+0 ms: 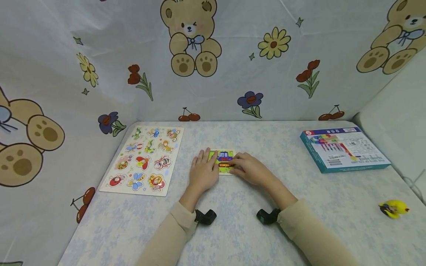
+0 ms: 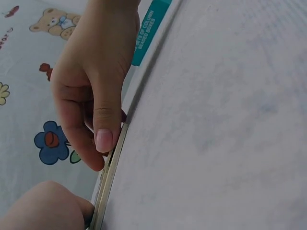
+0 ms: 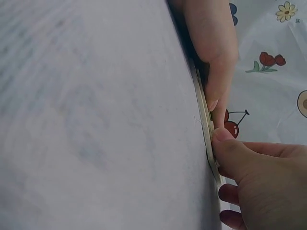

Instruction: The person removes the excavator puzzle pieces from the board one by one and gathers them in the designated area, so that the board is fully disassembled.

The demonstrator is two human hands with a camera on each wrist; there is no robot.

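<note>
A small green picture puzzle board (image 1: 226, 171) with a blue and red vehicle on it lies flat mid-table between the hands. My left hand (image 1: 204, 171) rests over its left side, fingers extended and fingertips on the board. From the right, my right hand (image 1: 251, 169) reaches in with bent fingers, thumb and index pinching a thin puzzle piece (image 1: 223, 165) at the board's right part. Seen edge-on in the right wrist view, the board (image 3: 204, 115) has the right thumb (image 3: 224, 135) pressed at its edge. Fingers hide much of the piece.
Left of the hands lies a large white insect puzzle board (image 1: 143, 160). A teal-edged flat box (image 1: 346, 149) sits at the back right, with a yellow duck toy (image 1: 394, 208) nearer the right edge. A patterned cloth (image 1: 233, 74) hangs behind the table (image 1: 233, 229).
</note>
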